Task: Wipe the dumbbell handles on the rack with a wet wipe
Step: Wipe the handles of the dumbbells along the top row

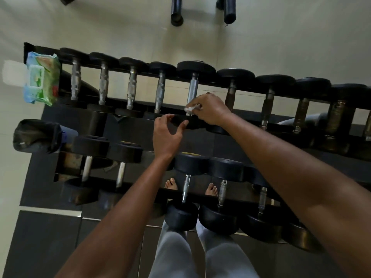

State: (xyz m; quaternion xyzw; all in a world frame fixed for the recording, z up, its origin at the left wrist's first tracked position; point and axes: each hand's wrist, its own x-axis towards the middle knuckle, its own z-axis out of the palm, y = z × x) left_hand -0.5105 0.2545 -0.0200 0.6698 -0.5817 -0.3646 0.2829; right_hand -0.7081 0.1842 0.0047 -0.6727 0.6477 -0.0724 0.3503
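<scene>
Fingers of R hand point(208, 109) pinch wet wipe point(190, 108) round handle point(192, 90).
L hand point(167, 133) grips near head point(185, 123), steadying dumbbell so it won't roll.

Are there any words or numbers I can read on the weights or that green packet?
None can be read.
Wipes packet: its printing is too blurred to read.
Dumbbell ends on the rack: no numbers show.
Yellow mark by the lower row: too blurred.

white wet wipe point(190, 109) wrapping steel dumbbell handle point(192, 89)
</scene>
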